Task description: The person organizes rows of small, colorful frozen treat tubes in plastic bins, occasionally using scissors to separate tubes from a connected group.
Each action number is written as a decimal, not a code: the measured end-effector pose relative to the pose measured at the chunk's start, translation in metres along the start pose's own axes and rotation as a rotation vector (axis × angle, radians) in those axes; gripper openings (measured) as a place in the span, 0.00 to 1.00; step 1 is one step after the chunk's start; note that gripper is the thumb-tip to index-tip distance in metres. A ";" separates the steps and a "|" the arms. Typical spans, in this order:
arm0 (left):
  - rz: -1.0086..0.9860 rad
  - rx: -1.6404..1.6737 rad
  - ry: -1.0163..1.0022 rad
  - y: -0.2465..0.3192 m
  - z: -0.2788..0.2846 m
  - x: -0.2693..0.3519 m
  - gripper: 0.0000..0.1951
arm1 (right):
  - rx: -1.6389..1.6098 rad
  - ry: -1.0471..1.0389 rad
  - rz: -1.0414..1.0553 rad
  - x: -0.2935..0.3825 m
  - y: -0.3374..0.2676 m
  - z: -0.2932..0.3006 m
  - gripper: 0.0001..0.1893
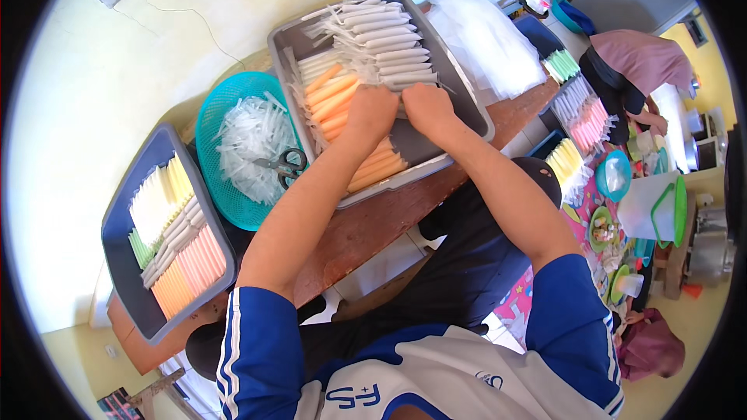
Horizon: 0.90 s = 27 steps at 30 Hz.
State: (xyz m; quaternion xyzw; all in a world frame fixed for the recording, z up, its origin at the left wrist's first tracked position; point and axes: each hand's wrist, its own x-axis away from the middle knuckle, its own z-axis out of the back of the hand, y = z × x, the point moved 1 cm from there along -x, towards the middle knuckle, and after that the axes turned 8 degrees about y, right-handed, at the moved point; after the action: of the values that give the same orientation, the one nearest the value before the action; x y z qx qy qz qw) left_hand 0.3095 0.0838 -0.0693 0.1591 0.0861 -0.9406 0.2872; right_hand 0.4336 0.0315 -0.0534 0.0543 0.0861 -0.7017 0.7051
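Note:
Both my hands are curled into fists, close together over a grey plastic tray. My left hand and my right hand grip a pale filled plastic tube, mostly hidden by the fingers. Beyond them lies a row of greyish filled tubes with loose plastic ends. Orange filled tubes lie near my left hand, and more orange tubes are at the tray's near end, partly behind my left forearm.
A teal basket holds clear plastic offcuts and black-handled scissors. Left stands a dark blue tray of coloured tubes. Clear plastic bags lie right of the grey tray. Two other people sit at the right.

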 end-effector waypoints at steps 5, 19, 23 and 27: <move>0.282 0.287 -0.025 -0.004 0.018 0.005 0.08 | 0.057 0.108 0.020 -0.002 0.002 0.025 0.06; 0.668 1.237 0.169 -0.038 0.100 0.064 0.15 | -0.978 0.102 0.099 -0.004 -0.025 0.096 0.12; 0.740 1.486 0.304 -0.040 0.124 0.088 0.18 | -1.239 -0.162 0.040 -0.005 -0.042 0.087 0.11; 0.789 1.474 0.475 -0.034 0.138 0.111 0.19 | -1.395 -0.312 0.037 -0.001 -0.070 0.082 0.11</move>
State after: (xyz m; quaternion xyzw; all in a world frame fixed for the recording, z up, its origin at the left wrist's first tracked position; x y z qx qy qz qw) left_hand 0.1682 0.0199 0.0235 0.5150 -0.5487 -0.5304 0.3904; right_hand 0.3670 0.0156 0.0300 -0.5087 0.4121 -0.4706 0.5915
